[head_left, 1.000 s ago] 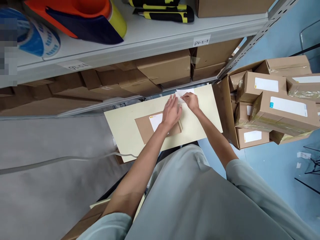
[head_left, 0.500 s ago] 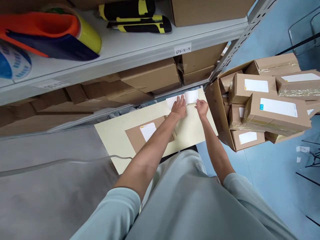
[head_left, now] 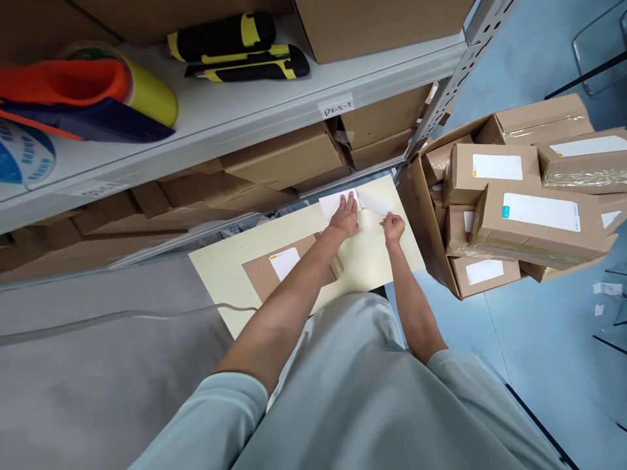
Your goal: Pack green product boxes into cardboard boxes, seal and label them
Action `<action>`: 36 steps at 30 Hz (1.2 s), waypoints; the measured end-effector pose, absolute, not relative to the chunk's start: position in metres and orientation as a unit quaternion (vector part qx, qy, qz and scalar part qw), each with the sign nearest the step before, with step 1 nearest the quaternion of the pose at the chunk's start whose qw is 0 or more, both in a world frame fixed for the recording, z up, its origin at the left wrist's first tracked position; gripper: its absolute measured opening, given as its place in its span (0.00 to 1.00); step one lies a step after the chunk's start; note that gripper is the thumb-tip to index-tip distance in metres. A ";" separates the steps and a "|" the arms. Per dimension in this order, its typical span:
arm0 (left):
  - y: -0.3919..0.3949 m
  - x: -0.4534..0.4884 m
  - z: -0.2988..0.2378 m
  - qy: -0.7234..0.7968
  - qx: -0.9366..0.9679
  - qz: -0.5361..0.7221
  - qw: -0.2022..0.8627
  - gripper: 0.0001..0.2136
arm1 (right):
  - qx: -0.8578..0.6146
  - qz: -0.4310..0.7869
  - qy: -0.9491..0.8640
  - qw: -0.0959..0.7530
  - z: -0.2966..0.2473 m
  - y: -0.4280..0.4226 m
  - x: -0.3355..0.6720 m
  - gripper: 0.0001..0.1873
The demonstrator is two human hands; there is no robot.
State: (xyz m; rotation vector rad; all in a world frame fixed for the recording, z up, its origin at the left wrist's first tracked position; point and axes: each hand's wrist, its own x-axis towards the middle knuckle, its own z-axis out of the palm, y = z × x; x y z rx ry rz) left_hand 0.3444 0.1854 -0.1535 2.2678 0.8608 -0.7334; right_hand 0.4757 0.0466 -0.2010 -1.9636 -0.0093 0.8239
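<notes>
My left hand (head_left: 345, 219) presses flat, fingers spread, on a white paper sheet (head_left: 329, 205) near the far edge of a pale yellow board (head_left: 215, 258). To its right, the fingers of my right hand (head_left: 393, 228) are pinched on the near right corner of a lifted white label (head_left: 375, 202). This label adjoins the sheet under my left hand; whether the two are joined cannot be made out. A flat brown cardboard box (head_left: 262, 272) with a white label (head_left: 285, 263) lies on the board, partly covered by my left forearm.
To the right stands a large open carton (head_left: 424, 222) heaped with taped, labelled boxes (head_left: 543, 225). Ahead, a metal shelf (head_left: 235, 124) holds utility knives (head_left: 240, 49), an orange and blue tape dispenser (head_left: 88, 98) and cartons. A grey cable (head_left: 127, 314) runs in from the left.
My right hand has drawn the label's edge slightly toward me, and the label now looks flatter and more slanted. My left hand keeps pressing on the sheet. The view has shifted slightly.
</notes>
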 end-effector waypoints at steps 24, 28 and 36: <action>0.022 0.172 0.026 0.506 0.460 0.265 0.680 0.33 | -0.691 0.418 -0.281 0.518 0.007 -0.040 0.352 0.18; 0.021 0.125 0.023 0.585 0.397 0.324 0.629 0.33 | -0.637 0.470 -0.382 0.476 0.014 -0.033 0.314 0.14; 0.022 0.078 0.035 0.604 0.354 0.407 0.587 0.29 | -0.633 0.501 -0.383 0.449 0.036 -0.023 0.267 0.22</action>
